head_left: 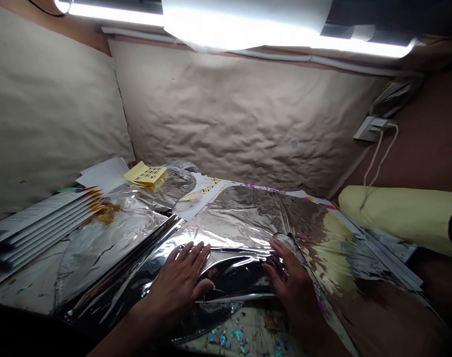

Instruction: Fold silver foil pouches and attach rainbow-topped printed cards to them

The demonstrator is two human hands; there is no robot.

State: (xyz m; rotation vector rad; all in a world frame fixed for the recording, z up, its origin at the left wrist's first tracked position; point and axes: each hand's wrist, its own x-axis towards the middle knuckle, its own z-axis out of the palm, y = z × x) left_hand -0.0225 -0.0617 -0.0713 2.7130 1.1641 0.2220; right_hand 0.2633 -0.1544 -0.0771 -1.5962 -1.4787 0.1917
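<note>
A shiny silver foil sheet (237,270) lies in front of me, its near part folded into a flat strip. My left hand (183,272) rests palm down on the foil, fingers stretched out and thumb pointing to the right. My right hand (291,275) is at the right end of the folded strip, with fingers curled over the foil and the thumb beneath them, closed on its edge. More silver foil (241,213) spreads behind both hands, wrinkled and reflecting the lamp.
A stack of folded white printed cards (43,218) sits at left, near a yellow printed paper (146,173). At right lies a pale yellow roll (400,213), below a wall socket (374,128) with hanging cables. Shiny scraps (229,339) dot the near table. A tube light (363,47) glows above.
</note>
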